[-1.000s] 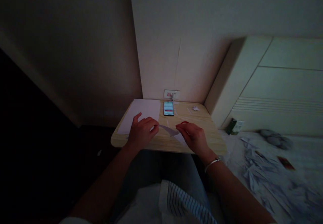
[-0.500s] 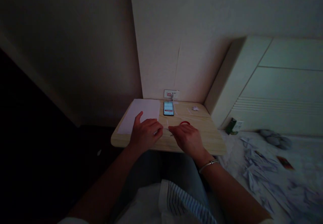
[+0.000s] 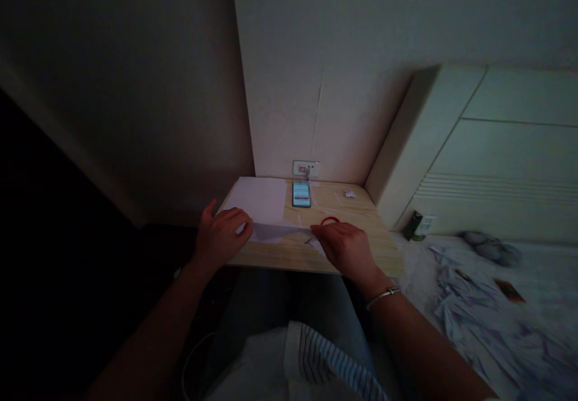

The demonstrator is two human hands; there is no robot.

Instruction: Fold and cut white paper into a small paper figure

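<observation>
A strip of white paper (image 3: pixel 275 230) is stretched between my two hands, above the front part of the small wooden table (image 3: pixel 280 258). My left hand (image 3: pixel 223 236) pinches its left end, over the near edge of a stack of white paper sheets (image 3: pixel 262 198). At the other end, my right hand (image 3: pixel 345 247) grips the strip with closed fingers. Just behind that hand shows the red handle (image 3: pixel 331 220) of what look like scissors, the rest mostly hidden. A pale paper bit (image 3: pixel 316 245) pokes out beside the right fingers.
A phone (image 3: pixel 301 194) with a lit screen lies near the wall, below a power socket (image 3: pixel 306 168). Crumpled paper (image 3: pixel 349 194) sits at the table's back right. To the right is a bed (image 3: pixel 419 268) strewn with folded papers (image 3: pixel 465 292) and a grey object (image 3: pixel 491 248).
My hands have drawn apart, the left moving well to the left and the right slightly rightward. The paper strip now shows pulled out between them.
</observation>
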